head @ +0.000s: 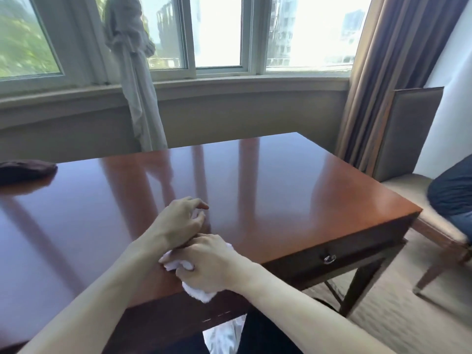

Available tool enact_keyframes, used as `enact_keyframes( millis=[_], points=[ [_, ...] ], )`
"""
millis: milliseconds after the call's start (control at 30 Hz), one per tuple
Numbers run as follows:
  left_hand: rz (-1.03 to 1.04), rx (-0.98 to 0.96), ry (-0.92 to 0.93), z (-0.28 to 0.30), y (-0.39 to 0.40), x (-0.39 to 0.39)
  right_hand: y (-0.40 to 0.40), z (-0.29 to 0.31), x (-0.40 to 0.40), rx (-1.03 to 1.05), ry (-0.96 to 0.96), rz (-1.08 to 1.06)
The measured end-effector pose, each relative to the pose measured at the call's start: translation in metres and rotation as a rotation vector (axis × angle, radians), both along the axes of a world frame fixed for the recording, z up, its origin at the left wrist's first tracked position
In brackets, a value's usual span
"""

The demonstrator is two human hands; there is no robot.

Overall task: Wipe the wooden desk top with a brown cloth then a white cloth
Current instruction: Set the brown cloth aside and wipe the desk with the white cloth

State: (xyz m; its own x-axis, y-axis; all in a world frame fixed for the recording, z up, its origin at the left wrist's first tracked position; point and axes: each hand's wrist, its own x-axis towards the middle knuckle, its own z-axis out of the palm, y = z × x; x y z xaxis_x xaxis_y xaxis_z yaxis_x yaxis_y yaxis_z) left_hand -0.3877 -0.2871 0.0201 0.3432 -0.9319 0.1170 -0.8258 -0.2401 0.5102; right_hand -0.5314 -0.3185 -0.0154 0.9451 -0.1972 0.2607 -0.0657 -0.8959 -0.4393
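Fluffy white cloth point(178, 264) bunches soft under my right hand point(207, 261), fingers curled round it at the glossy wooden desk top's point(281, 190) near edge. My left hand point(178, 221) pinches its far end. Dark brown cloth point(25, 169) lies crumpled far left.

White cloth point(178, 264) mostly hidden under both hands; only bits poke out. Right hand point(207, 264) covers its middle, left hand point(178, 221) covers the far end. Brown cloth point(25, 168) cut off by left edge. Desk point(281, 187) left side cropped. Person on chair point(408, 192) at right edge, only part showing.
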Motion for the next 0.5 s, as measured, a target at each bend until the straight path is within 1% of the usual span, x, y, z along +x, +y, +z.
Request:
enact_keyframes(
  millis=[67,100,133,167,200,233,300,333,367,400,467,500],
  points=[
    [0.079,-0.052,-0.008,-0.002,0.029,0.006,-0.017,0.006,0.003,-0.008,0.022,-0.004],
    [0.127,-0.068,-0.017,-0.004,0.042,0.012,-0.035,0.007,0.009,-0.001,0.004,-0.098],
    [0.172,-0.073,-0.031,-0.007,0.055,0.019,-0.054,0.009,0.018,0.015,-0.011,-0.268],
    [0.214,-0.055,-0.048,-0.011,0.068,0.026,-0.07,0.008,0.031,0.001,-0.005,-0.484],
    [0.25,-0.035,-0.071,-0.017,0.08,0.034,-0.076,0.005,0.045,-0.041,0.027,-0.635],
    [0.281,-0.016,-0.096,-0.022,0.09,0.043,-0.074,0.002,0.058,-0.083,0.052,-0.608],
    [0.327,0.032,-0.143,-0.028,0.102,0.063,-0.064,-0.004,0.075,-0.102,0.089,-0.294],
    [0.34,0.069,-0.172,-0.031,0.103,0.074,-0.067,-0.006,0.078,-0.076,0.082,-0.177],
    [0.358,0.117,-0.202,-0.033,0.101,0.087,-0.081,-0.004,0.082,-0.032,0.075,-0.156],
    [0.377,0.168,-0.217,-0.037,0.097,0.102,-0.103,-0.001,0.095,-0.002,0.057,-0.214],
    [0.362,0.241,-0.266,-0.042,0.093,0.107,-0.15,0.007,0.108,-0.017,0.033,-0.465],
    [0.371,0.246,-0.272,-0.047,0.09,0.11,-0.172,0.006,0.121,-0.022,0.04,-0.557]
  ],
)
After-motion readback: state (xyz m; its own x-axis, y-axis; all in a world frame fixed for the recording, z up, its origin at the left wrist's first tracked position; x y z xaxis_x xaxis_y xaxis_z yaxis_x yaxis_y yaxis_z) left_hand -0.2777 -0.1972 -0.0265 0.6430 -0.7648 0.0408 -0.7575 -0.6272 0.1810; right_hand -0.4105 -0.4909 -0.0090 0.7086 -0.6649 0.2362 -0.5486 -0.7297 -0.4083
